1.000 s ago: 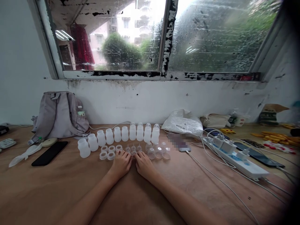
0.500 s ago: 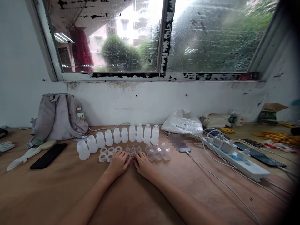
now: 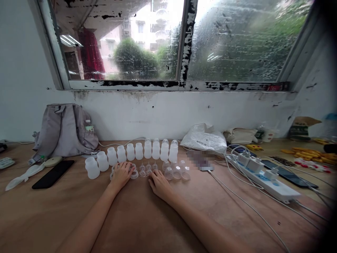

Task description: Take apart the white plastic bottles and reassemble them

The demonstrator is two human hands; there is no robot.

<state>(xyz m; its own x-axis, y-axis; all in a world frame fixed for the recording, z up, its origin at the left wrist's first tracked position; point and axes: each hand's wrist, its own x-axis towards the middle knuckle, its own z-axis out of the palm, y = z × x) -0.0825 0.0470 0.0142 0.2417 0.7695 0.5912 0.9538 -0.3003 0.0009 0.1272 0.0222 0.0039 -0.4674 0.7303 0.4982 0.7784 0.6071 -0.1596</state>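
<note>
My left hand [image 3: 121, 175] lies over the screw rings [image 3: 134, 174], its fingers slightly apart and reaching down among them. It covers some of the rings. My right hand [image 3: 160, 183] rests on the table beside the clear bottle nipples [image 3: 142, 171], fingers spread, with the fingertips close to one nipple; whether they touch it I cannot tell. Clear dome caps [image 3: 177, 173] stand to the right of that hand. Behind is a curved row of frosted baby bottles [image 3: 92, 168]. Those at its right end, such as one capped bottle [image 3: 173, 151], carry clear domes.
A grey backpack [image 3: 63, 130] and a black phone [image 3: 53, 174] are on the left. At the right lie a plastic bag [image 3: 204, 138], a white power strip [image 3: 279, 189] with cables, and another phone [image 3: 291, 174]. The wall and window rise behind the table.
My left hand has moved left, from near the nipples to over the rings, uncovering nipples. My right hand has stayed almost in place. The view has shifted slightly.
</note>
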